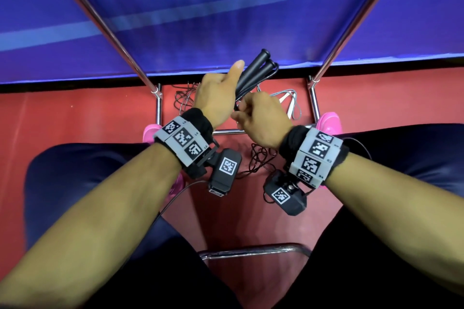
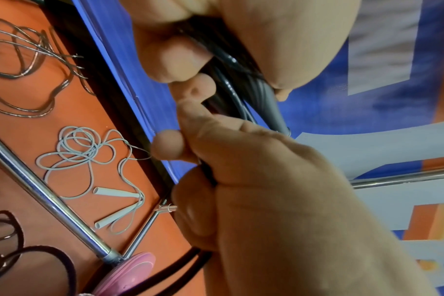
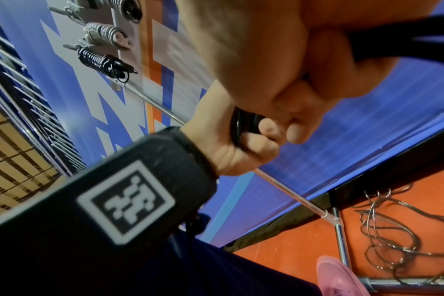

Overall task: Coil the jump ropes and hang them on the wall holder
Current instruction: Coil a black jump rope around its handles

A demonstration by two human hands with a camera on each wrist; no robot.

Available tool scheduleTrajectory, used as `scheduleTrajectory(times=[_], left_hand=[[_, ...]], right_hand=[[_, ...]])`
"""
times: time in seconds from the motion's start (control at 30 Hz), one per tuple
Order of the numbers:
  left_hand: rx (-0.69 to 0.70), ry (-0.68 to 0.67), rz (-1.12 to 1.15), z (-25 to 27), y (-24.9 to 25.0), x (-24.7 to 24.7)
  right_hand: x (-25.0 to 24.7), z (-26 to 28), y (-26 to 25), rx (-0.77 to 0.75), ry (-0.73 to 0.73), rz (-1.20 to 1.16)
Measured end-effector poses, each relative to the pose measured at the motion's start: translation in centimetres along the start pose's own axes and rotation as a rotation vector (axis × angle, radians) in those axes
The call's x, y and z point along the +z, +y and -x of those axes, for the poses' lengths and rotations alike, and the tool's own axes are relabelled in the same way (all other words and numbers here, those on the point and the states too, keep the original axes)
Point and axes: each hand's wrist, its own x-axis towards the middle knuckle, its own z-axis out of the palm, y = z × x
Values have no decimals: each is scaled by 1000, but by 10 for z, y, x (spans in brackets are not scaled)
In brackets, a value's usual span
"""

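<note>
Black jump rope (image 1: 256, 70): paired handles gripped together in left hand (image 1: 216, 98), fingers curled round, keeping coil gathered; cord pinched by right hand (image 1: 263, 120) just below, apparently for winding. Grey rope (image 2: 114, 193) lay loose on floor (image 1: 75, 120).

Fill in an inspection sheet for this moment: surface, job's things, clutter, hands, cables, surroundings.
Surface: red floor, ropes loose on it.
Job's things: black jump rope gathered in both hands, handles together; grey rope, steel-coloured rope and dark rope uncoiled on the floor; wall holder bears a black coil and a grey coil.
Clutter: pink discs at the frame's feet.
Hands: left hand grips handles and loops; right hand pinches the cord.
Cables: wrist camera cable trails from the left wrist.
Surroundings: blue banner, chrome frame.
</note>
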Motion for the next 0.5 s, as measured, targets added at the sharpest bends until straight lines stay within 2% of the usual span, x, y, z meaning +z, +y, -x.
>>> scheduleTrajectory(times=[0.07,0.2,0.5], left_hand=[[4,28,-36,-2,-1,0],[99,46,-251,-2,-5,1],[189,12,-484,-6,-15,-6]], right_hand=[[3,4,-2,-54,-8,31],[12,11,-6,-179,-50,153],[-6,27,-22,-217,-128,511]])
